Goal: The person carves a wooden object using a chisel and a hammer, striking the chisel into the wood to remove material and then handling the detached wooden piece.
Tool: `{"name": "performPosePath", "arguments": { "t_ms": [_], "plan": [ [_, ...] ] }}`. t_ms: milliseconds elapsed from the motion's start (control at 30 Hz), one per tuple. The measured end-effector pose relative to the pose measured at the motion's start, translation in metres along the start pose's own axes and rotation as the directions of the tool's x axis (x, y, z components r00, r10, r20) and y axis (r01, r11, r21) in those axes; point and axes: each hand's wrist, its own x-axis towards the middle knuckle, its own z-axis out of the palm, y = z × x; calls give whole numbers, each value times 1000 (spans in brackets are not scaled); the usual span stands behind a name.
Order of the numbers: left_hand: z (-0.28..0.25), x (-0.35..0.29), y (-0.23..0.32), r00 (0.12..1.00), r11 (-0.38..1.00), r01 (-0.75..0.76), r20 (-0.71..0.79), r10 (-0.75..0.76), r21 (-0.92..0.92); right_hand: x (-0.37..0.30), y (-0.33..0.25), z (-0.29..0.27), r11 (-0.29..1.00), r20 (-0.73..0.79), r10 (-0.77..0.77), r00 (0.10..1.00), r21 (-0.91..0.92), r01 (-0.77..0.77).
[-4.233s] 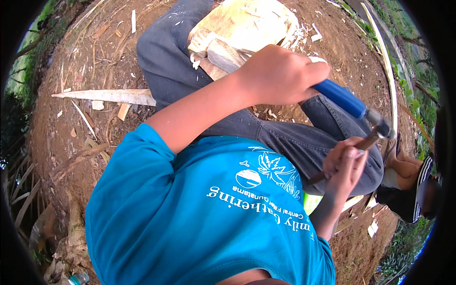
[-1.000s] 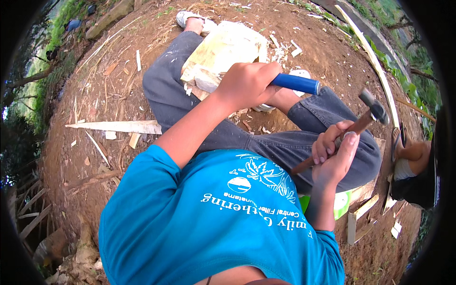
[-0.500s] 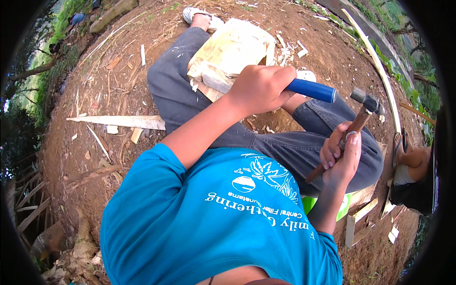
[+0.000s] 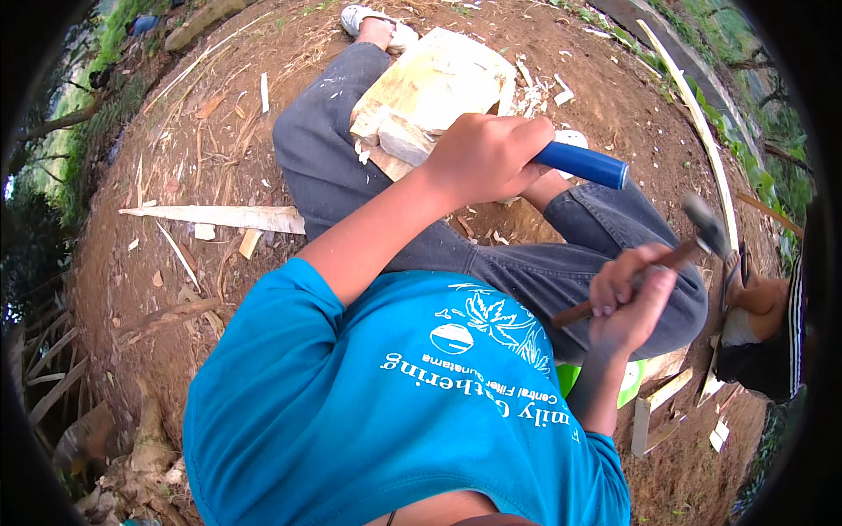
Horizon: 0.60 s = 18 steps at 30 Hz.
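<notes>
My left hand [image 4: 491, 162] is closed around a blue-handled chisel [image 4: 583, 164], its capped end sticking out to the right and its working end hidden behind the hand. Just beyond lies a pale, roughly cut wood block [image 4: 447, 79] between my legs, with a greyish chunk [image 4: 405, 140] on its near edge. My right hand [image 4: 630, 294] grips the wooden handle of a hammer [image 4: 709, 226] over my right thigh. The hammer head is tilted out to the right, blurred and apart from the chisel.
Wood chips [image 4: 531, 96] litter the brown soil. A pointed wood strip [image 4: 219, 216] lies at left, and a long pale pole [image 4: 693, 110] at right. Beside my right arm are a green object [image 4: 627, 386] and an angled wood piece [image 4: 653, 412]. Another person's leg [image 4: 756, 298] is at far right.
The hammer has swung outward to the right and slightly down, away from the chisel, my right wrist turning with it. My left hand has barely shifted.
</notes>
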Motion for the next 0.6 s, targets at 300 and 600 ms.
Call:
{"name": "performPosePath", "arguments": {
  "t_ms": [300,600],
  "plan": [
    [-4,-5,-9,997,995,15,75,-22,98,0,3,3,954,68,117,991,-285,-93],
    [-11,-6,-27,999,996,32,27,-35,81,6,11,13,996,5,55,998,-74,-55]
  ]
}}
